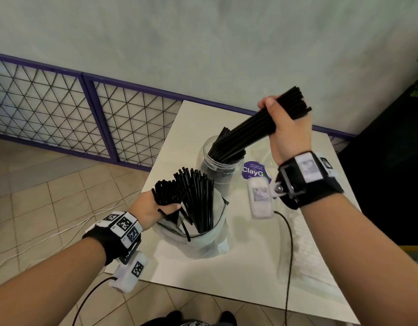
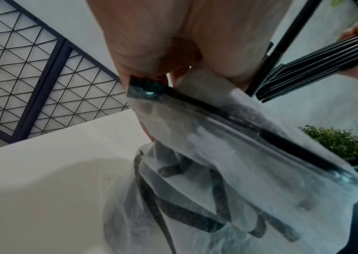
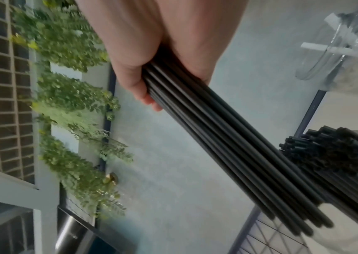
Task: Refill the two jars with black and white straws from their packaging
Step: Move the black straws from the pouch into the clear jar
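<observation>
My right hand [image 1: 288, 128] is wrapped tight round a thick bundle of black straws [image 1: 252, 132], fingers curled over the top, thumb under; the bundle slants down and its lower ends sit just inside the mouth of the clear jar [image 1: 217, 165] on the white table [image 1: 238, 274]. From the right wrist view the straws run out past my fingertips [image 3: 150, 101] as smooth, matte, round tubes, packed side by side. My left hand [image 1: 153, 208] pinches the rim of the soft, translucent plastic bag [image 1: 208, 234], thumb lying across a few loose straws; a second bunch of black straws [image 1: 193, 196] stands fanned out of its opening. I count one jar and one bag in the head view. A purple round sticker [image 1: 255, 171] lies flat just beside the jar
</observation>
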